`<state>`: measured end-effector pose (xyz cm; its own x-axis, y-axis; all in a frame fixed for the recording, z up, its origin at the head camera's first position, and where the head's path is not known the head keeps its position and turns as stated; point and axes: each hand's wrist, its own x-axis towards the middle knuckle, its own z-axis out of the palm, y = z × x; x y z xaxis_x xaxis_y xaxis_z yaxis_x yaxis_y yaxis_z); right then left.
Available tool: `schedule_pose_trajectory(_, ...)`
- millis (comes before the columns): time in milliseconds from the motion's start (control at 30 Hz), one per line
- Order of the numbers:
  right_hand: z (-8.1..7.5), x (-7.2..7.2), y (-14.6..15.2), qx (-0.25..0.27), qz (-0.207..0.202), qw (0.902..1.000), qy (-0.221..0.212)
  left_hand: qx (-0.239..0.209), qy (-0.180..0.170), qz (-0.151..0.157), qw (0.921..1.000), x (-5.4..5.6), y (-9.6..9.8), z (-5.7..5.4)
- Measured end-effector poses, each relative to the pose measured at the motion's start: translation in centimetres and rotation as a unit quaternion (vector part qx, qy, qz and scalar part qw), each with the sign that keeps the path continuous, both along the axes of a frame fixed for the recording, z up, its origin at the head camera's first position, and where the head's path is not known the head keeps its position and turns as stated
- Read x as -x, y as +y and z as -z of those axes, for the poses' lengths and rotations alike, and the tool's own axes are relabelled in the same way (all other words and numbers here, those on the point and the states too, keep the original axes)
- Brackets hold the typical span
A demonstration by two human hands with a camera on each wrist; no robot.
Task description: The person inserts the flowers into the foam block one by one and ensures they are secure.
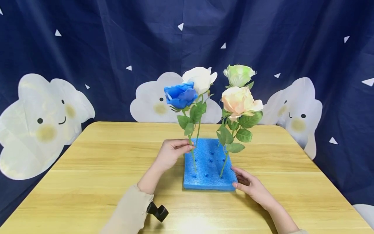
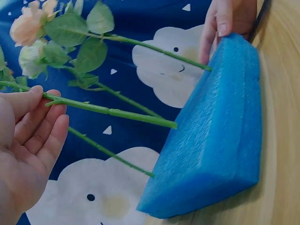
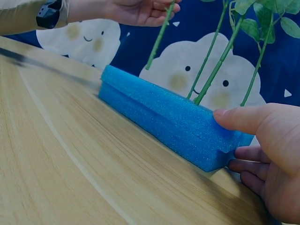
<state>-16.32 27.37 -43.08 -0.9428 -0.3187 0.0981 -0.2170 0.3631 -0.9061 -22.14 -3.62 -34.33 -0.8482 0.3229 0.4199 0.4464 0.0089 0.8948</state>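
Observation:
My left hand (image 1: 172,154) pinches the green stem of a blue artificial rose (image 1: 181,95) between thumb and fingers. The rose stands nearly upright, and its bare stem end hangs just above the blue foam block (image 3: 154,105) in the right wrist view. At the block's right side, my right hand (image 1: 252,187) grips the edge, thumb near the front corner. A white rose (image 1: 200,79), a pale green rose (image 1: 239,75) and a peach rose (image 1: 240,101) stand with their stems in the foam. Several small holes dot its top.
The foam block lies on a wooden table (image 1: 117,169). A dark blue curtain (image 1: 146,35) with white clouds and triangles hangs behind it. A black device (image 1: 157,212) is strapped at the left wrist.

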Motion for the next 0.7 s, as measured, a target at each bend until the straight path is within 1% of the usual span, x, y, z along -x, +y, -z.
schedule_pose_trajectory(100, 0.0, 0.0, 0.0, 0.001, 0.0, 1.0, -0.004, 0.012, -0.001, 0.002, 0.9999, 0.0, 0.7, 0.1)
schedule_pose_trajectory(200, 0.0, 0.0, 0.1, 0.001, -0.002, 1.0, -0.008, 0.023, 0.008, -0.002, 0.9997, 0.1, 1.3, 0.3)
schedule_pose_trajectory(300, 0.0, 0.0, 0.1, 0.003, -0.002, 0.9999, -0.01, 0.029, 0.021, -0.016, 0.9992, 0.2, 1.7, 0.4)
schedule_pose_trajectory(433, 0.0, 0.1, 0.1, 0.0, -0.002, 1.0, -0.009, 0.027, 0.03, -0.039, 0.9984, 0.4, 2.0, 0.6)
schedule_pose_trajectory(533, 0.0, 0.1, 0.1, -0.001, -0.003, 1.0, -0.008, 0.027, 0.033, -0.049, 0.9979, 0.3, 1.9, 0.6)
schedule_pose_trajectory(600, 0.1, 0.1, 0.0, -0.001, -0.002, 1.0, -0.007, 0.027, 0.033, -0.051, 0.9978, 0.3, 1.9, 0.6)
schedule_pose_trajectory(700, 0.1, 0.1, 0.0, -0.002, 0.002, 1.0, -0.006, 0.029, 0.037, -0.046, 0.9978, 0.3, 1.9, 0.6)
